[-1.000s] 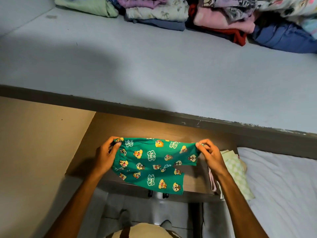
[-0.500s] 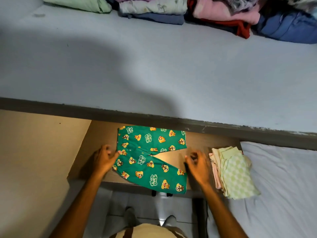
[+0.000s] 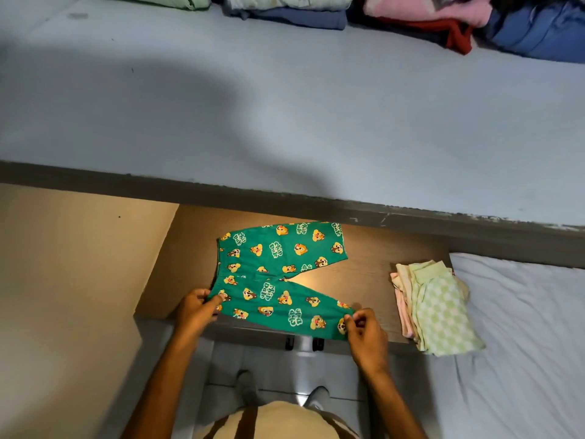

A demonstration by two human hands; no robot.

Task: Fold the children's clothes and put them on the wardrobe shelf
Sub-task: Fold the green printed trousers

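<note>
We've got the green pants spread on the brown table; left hand pinches the waistband, right hand pinches the near cuff. Best lift that leg evenly onto the far one, edges matched.

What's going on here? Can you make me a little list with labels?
garment: green cartoon-print pants, spread flat, legs apart in a V
surface: brown wooden table
left hand: pinching the waistband corner nearest the person
right hand: pinching the near leg's cuff
beside pants: small folded pile, green check on top, pink beneath
shelf: grey, above the table, folded clothes along its back
likely next step: fold the near leg over the far one
</note>
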